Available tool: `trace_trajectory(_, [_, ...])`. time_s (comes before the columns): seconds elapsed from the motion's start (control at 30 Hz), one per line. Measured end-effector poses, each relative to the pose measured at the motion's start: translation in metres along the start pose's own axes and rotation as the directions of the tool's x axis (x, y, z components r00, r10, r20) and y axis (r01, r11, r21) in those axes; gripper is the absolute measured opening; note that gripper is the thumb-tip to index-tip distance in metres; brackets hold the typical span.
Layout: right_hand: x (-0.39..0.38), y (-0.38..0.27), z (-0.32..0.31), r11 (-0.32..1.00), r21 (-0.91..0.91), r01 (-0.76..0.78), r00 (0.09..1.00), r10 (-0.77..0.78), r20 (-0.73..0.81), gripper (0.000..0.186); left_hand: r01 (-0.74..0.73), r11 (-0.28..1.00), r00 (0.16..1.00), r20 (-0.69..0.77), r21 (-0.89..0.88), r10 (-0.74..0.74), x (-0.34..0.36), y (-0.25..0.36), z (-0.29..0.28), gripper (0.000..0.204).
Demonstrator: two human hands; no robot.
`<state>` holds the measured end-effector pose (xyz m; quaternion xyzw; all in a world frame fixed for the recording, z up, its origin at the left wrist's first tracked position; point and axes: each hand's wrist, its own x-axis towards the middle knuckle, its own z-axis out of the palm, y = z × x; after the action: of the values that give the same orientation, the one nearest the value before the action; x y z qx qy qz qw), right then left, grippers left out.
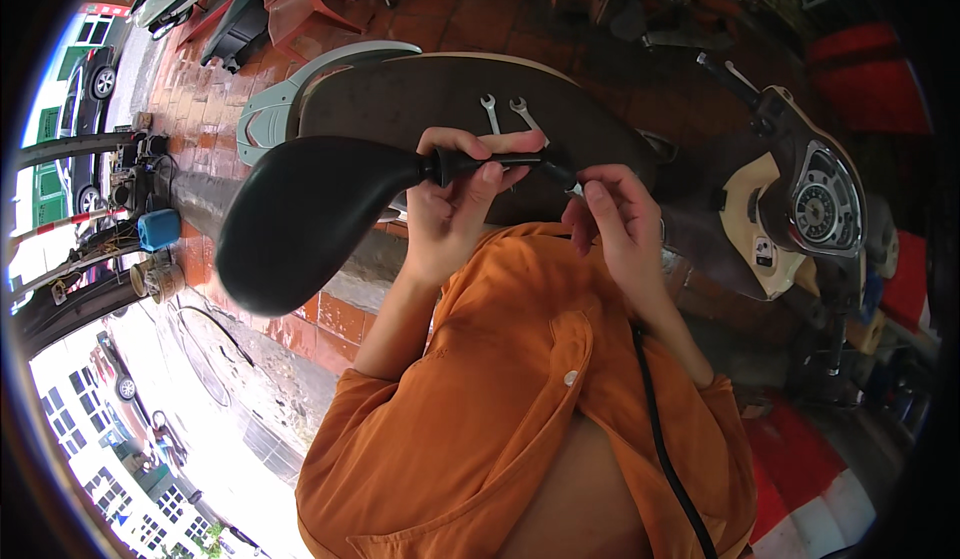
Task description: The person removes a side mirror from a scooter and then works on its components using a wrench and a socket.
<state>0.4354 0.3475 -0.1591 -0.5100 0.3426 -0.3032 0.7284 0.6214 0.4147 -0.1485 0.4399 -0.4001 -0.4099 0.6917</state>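
A black scooter rear-view mirror (305,221), the back of its housing facing up, is held over the scooter seat. My left hand (450,204) is closed around its stem just beyond the housing. At the stem's far end, my right hand (622,221) pinches a short silver tip with thumb and fingers; the fingertips partly hide it. Two open-end wrenches lie on the dark seat (400,94) behind my left hand: one wrench (489,111) on the left and another wrench (524,114) on the right. Their lower ends are hidden by my fingers.
The scooter's handlebar and round instrument cluster (822,204) stand at the right. A grey rear grab rail (268,117) edges the seat's left end. Red plastic chairs (300,9) stand at the back on the tiled floor. A blue container (158,229) sits at the left.
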Motion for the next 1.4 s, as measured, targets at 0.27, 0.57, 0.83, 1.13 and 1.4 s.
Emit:
trace_trajectory(0.27, [0.0,0.002,0.006,0.994,-0.06,0.09,0.996,-0.091,-0.009,0.022,0.011,0.98,0.991,-0.125,-0.2,-0.037,0.0,-0.008,0.001,0.012])
trace_trajectory(0.57, [0.003,0.0,0.003,0.995,0.005,0.101,0.994,-0.101,0.051,0.023,0.033,0.836,0.983,-0.133,-0.547,-0.126,-0.002,-0.036,-0.01,0.058])
trace_trajectory(0.83, [0.012,0.001,0.009,0.911,-0.244,0.332,0.942,-0.335,0.032,0.021,0.184,0.695,0.973,0.027,-0.695,-0.231,0.043,-0.069,-0.028,0.063])
trace_trajectory(1.13, [0.027,0.012,-0.004,0.66,-0.52,0.542,0.762,-0.647,-0.026,0.023,0.457,0.874,0.879,-0.068,-0.165,-0.473,0.097,-0.036,0.004,0.059])
trace_trajectory(1.4, [0.031,0.021,-0.01,0.621,-0.555,0.554,0.698,-0.709,-0.098,0.022,0.497,0.867,0.865,-0.101,0.042,-0.491,0.12,-0.016,0.022,0.046])
